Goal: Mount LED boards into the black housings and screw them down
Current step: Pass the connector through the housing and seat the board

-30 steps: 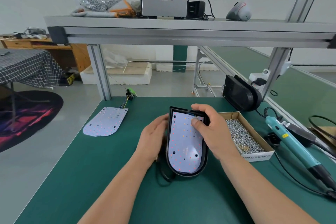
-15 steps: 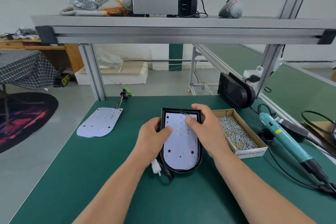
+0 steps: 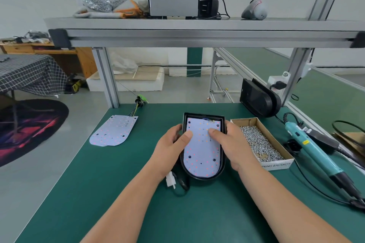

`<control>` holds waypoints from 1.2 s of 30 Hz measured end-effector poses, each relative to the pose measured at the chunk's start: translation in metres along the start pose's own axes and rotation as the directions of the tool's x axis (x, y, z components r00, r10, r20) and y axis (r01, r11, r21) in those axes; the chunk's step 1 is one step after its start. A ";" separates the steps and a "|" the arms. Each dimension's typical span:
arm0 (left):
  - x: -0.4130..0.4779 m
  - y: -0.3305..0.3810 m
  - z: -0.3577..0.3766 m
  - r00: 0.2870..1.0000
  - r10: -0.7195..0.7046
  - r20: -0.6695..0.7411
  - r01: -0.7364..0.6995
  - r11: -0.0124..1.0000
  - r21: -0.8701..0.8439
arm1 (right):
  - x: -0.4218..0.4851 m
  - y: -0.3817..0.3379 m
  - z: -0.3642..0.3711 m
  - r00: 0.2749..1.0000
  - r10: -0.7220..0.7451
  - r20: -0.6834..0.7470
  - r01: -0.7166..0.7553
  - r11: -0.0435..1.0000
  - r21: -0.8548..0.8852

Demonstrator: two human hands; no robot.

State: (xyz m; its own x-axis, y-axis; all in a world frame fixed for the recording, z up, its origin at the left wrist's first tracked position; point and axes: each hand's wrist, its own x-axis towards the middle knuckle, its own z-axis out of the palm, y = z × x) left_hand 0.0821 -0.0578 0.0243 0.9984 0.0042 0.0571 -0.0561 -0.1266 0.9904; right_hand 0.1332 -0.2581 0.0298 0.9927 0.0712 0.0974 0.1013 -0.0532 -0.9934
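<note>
The housing (image 3: 203,178) lay mid-bench (image 3: 118,193), long axis running near to far, rounded end nearest, with the board (image 3: 201,154) seated inside. The left hand (image 3: 171,144) and right hand (image 3: 234,144) each kept a grip clamped on its side walls, thumbs pressing the board.

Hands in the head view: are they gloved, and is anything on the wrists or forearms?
No gloves: the left hand and right hand are bare. The left forearm and right forearm are uncovered down to the frame's edge, no sleeves showing. No watch, ring, wristband or strap is visible.
</note>
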 end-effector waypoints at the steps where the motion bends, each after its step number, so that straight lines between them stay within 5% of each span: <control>1: -0.001 0.000 -0.004 0.999 -0.011 0.037 0.011 1.000 0.008 | 0.001 0.000 -0.003 1.000 -0.001 -0.027 0.002 1.000 0.025; 7: -0.004 -0.005 -0.037 0.978 -0.092 0.187 0.072 0.991 0.111 | 0.004 0.000 -0.016 0.991 0.128 -0.030 -0.119 0.972 0.201; 14: 0.003 -0.015 -0.055 1.000 -0.006 -0.020 0.015 0.887 0.462 | 0.002 0.000 -0.022 0.973 0.216 0.080 -0.231 0.927 0.295; 18: 0.010 -0.027 -0.052 0.972 0.076 -0.223 0.049 0.860 0.508 | 0.000 -0.001 -0.028 0.962 0.220 0.163 -0.258 0.929 0.267; 22: 0.017 -0.028 -0.039 0.897 0.149 -0.416 0.025 0.923 0.383 | -0.004 -0.001 -0.030 0.945 0.210 0.249 -0.267 0.938 0.221; 28: 0.022 -0.024 -0.046 0.870 0.077 -0.487 0.058 0.965 0.255 | -0.009 -0.004 -0.025 0.961 0.193 0.201 -0.204 0.978 0.035; 32: 0.012 -0.010 -0.053 0.898 0.060 -0.437 -0.014 0.994 0.109 | -0.010 -0.005 -0.024 0.971 0.183 0.156 -0.193 0.980 0.053; 36: -0.002 0.010 -0.054 0.966 0.165 -0.200 -0.135 0.978 0.156 | -0.013 -0.003 -0.024 0.981 0.160 0.108 -0.172 0.979 0.106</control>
State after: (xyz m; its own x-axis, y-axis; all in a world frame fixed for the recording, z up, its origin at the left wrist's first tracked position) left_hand 0.0785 -0.0051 0.0413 0.9525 0.1820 0.2442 -0.1881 -0.2790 0.9417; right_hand 0.1217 -0.2830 0.0333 0.9831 0.1689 -0.0700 -0.0781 0.0417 -0.9961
